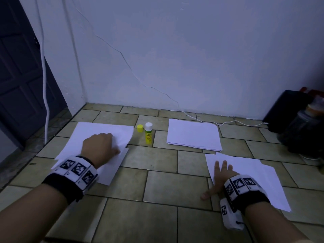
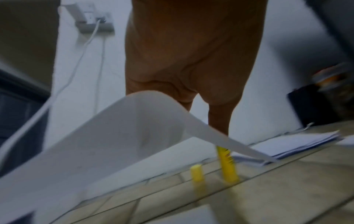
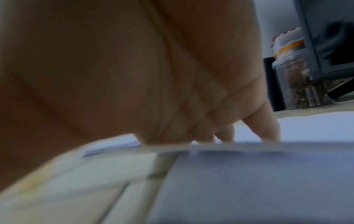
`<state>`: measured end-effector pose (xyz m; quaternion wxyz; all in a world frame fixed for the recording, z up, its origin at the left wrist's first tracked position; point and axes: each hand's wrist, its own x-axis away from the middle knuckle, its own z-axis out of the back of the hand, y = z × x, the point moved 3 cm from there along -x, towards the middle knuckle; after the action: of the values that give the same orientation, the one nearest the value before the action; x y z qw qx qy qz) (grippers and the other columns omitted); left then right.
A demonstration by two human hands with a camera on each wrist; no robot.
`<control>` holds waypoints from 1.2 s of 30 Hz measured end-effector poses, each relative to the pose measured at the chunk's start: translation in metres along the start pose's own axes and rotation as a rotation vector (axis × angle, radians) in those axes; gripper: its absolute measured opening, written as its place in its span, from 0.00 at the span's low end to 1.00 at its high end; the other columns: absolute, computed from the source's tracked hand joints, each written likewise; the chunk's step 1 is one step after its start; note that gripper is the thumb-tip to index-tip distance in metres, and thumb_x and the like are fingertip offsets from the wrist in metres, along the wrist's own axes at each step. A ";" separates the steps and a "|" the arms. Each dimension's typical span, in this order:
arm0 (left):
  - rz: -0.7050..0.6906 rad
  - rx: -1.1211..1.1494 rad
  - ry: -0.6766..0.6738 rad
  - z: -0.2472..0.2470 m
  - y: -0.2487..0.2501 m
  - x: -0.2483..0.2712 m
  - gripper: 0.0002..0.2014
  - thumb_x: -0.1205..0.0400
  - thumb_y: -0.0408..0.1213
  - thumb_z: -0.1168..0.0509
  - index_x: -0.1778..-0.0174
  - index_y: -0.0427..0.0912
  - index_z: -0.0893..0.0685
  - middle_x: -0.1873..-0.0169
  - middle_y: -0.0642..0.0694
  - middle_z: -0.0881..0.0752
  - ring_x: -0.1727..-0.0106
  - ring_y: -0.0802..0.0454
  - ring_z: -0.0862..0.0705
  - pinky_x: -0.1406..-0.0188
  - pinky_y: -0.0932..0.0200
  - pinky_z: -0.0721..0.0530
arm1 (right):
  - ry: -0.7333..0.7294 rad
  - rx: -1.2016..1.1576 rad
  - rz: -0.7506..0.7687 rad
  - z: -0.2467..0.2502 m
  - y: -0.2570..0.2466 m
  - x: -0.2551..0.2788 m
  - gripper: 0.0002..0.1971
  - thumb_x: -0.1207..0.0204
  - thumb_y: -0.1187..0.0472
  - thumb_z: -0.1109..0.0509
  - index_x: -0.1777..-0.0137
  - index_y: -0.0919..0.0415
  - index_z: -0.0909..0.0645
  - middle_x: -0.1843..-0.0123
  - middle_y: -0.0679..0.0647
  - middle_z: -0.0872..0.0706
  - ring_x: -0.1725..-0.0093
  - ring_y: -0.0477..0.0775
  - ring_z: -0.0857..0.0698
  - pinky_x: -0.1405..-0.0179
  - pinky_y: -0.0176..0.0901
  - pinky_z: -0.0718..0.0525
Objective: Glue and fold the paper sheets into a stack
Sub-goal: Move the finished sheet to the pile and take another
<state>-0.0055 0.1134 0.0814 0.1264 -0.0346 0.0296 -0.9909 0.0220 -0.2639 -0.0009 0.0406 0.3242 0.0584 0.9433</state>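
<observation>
Tiled floor (image 1: 161, 183) is the workspace. Far right, a stack of paper (image 1: 192, 135). On the left, a folded sheet (image 1: 98, 137) that the left hand (image 1: 100, 143) holds, fingers curled round its lifted edge. Near right, another sheet (image 1: 254, 179) with the right hand (image 1: 221, 176) flat on its corner, fingers spread wide. Glue stick (image 1: 148, 133) stands uncapped between the papers, its yellow cap (image 1: 140, 128) just left of it.

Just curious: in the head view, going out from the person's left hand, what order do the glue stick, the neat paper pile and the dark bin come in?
From the left hand:
1. Glue stick, just to its right.
2. Neat paper pile, farther right.
3. Dark bin, far right by the wall.
</observation>
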 end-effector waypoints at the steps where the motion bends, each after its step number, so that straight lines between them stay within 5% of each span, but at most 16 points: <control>1: -0.033 0.000 -0.005 0.003 0.015 0.006 0.21 0.20 0.57 0.37 0.39 0.45 0.21 0.45 0.45 0.16 0.45 0.45 0.16 0.52 0.57 0.22 | 0.012 0.010 0.004 0.005 0.002 0.001 0.74 0.45 0.25 0.27 0.18 0.63 0.73 0.17 0.67 0.68 0.17 0.70 0.60 0.19 0.62 0.47; 4: -0.174 0.018 -0.066 -0.002 0.070 0.028 0.22 0.19 0.56 0.37 0.37 0.45 0.22 0.41 0.44 0.16 0.40 0.44 0.17 0.46 0.56 0.22 | 0.018 0.027 0.028 0.016 0.007 0.003 0.72 0.46 0.19 0.34 0.17 0.62 0.68 0.16 0.67 0.63 0.16 0.67 0.51 0.20 0.58 0.40; 8: -0.319 0.045 -0.205 -0.031 0.136 0.053 0.24 0.18 0.55 0.36 0.34 0.41 0.23 0.37 0.42 0.18 0.37 0.42 0.19 0.42 0.54 0.23 | 0.080 -0.113 0.091 0.019 0.006 -0.005 0.85 0.74 0.10 0.43 0.17 0.60 0.63 0.18 0.66 0.45 0.22 0.65 0.34 0.27 0.58 0.29; 11: -0.369 0.038 -0.286 -0.049 0.158 0.060 0.28 0.18 0.58 0.38 0.33 0.38 0.26 0.37 0.40 0.20 0.37 0.42 0.20 0.44 0.52 0.24 | 0.049 -0.120 0.076 0.021 0.007 -0.007 0.65 0.48 0.18 0.34 0.18 0.55 0.53 0.22 0.64 0.38 0.27 0.63 0.28 0.30 0.56 0.27; 13: -0.391 0.046 -0.310 -0.056 0.161 0.058 0.33 0.20 0.64 0.40 0.33 0.39 0.27 0.37 0.41 0.22 0.37 0.42 0.22 0.45 0.52 0.25 | 0.037 -0.051 0.095 0.025 0.009 -0.008 0.52 0.38 0.20 0.38 0.22 0.52 0.44 0.25 0.61 0.33 0.30 0.60 0.25 0.31 0.52 0.26; 16: -0.451 0.032 -0.317 -0.061 0.155 0.048 0.34 0.20 0.67 0.45 0.30 0.41 0.27 0.35 0.40 0.28 0.34 0.41 0.28 0.44 0.49 0.25 | 0.008 -0.041 0.133 0.030 0.008 -0.006 0.40 0.31 0.23 0.43 0.26 0.50 0.36 0.29 0.59 0.27 0.33 0.57 0.23 0.36 0.48 0.25; 20: -0.534 0.027 -0.355 -0.061 0.146 0.037 0.29 0.17 0.55 0.39 0.23 0.45 0.33 0.30 0.39 0.33 0.30 0.41 0.32 0.36 0.46 0.23 | 0.083 -0.111 0.153 0.040 0.006 -0.013 0.34 0.27 0.27 0.42 0.42 0.58 0.22 0.40 0.57 0.18 0.34 0.58 0.24 0.35 0.49 0.26; 22: -0.559 0.032 -0.342 -0.063 0.142 0.034 0.32 0.19 0.51 0.34 0.21 0.47 0.36 0.29 0.40 0.34 0.28 0.41 0.34 0.34 0.47 0.24 | 0.159 -0.132 0.136 0.041 0.008 -0.023 0.33 0.26 0.27 0.45 0.65 0.60 0.25 0.62 0.55 0.20 0.40 0.58 0.25 0.37 0.49 0.26; 25: -0.571 0.017 -0.320 -0.067 0.139 0.032 0.35 0.21 0.52 0.32 0.20 0.50 0.38 0.23 0.40 0.43 0.22 0.38 0.43 0.28 0.42 0.28 | 0.238 -0.213 0.099 0.038 0.012 -0.040 0.34 0.29 0.24 0.49 0.75 0.56 0.37 0.71 0.55 0.31 0.52 0.56 0.27 0.48 0.48 0.27; 28: -0.545 0.063 -0.418 -0.073 0.136 0.030 0.36 0.19 0.52 0.34 0.18 0.54 0.43 0.17 0.43 0.53 0.17 0.32 0.54 0.23 0.33 0.37 | 0.461 -0.384 0.104 0.046 0.005 -0.039 0.30 0.33 0.24 0.39 0.75 0.52 0.31 0.60 0.60 0.19 0.48 0.60 0.20 0.47 0.51 0.20; 30: -0.544 0.062 -0.451 -0.075 0.135 0.030 0.36 0.18 0.53 0.35 0.17 0.55 0.45 0.16 0.42 0.55 0.17 0.30 0.56 0.22 0.31 0.40 | 0.588 -0.588 0.244 0.059 -0.014 -0.030 0.22 0.31 0.33 0.30 0.72 0.50 0.27 0.55 0.60 0.18 0.48 0.59 0.20 0.49 0.50 0.20; 33: -0.539 0.054 -0.461 -0.077 0.135 0.030 0.37 0.18 0.53 0.36 0.16 0.56 0.47 0.15 0.42 0.58 0.17 0.28 0.58 0.22 0.30 0.42 | 0.539 -0.708 0.488 0.081 -0.059 -0.016 0.13 0.28 0.44 0.26 0.63 0.51 0.22 0.53 0.55 0.18 0.53 0.51 0.21 0.54 0.43 0.25; 36: -0.547 0.029 -0.459 -0.078 0.134 0.030 0.37 0.17 0.54 0.38 0.16 0.56 0.50 0.15 0.42 0.59 0.18 0.27 0.59 0.22 0.30 0.42 | 0.459 -0.664 0.618 0.101 -0.108 -0.020 0.14 0.28 0.46 0.24 0.51 0.55 0.17 0.52 0.52 0.17 0.53 0.48 0.21 0.55 0.40 0.26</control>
<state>-0.0070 -0.0197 -0.0033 -0.1399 -0.2610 -0.0238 -0.9548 0.1045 -0.1511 0.0514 -0.1535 0.0803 -0.3358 0.9259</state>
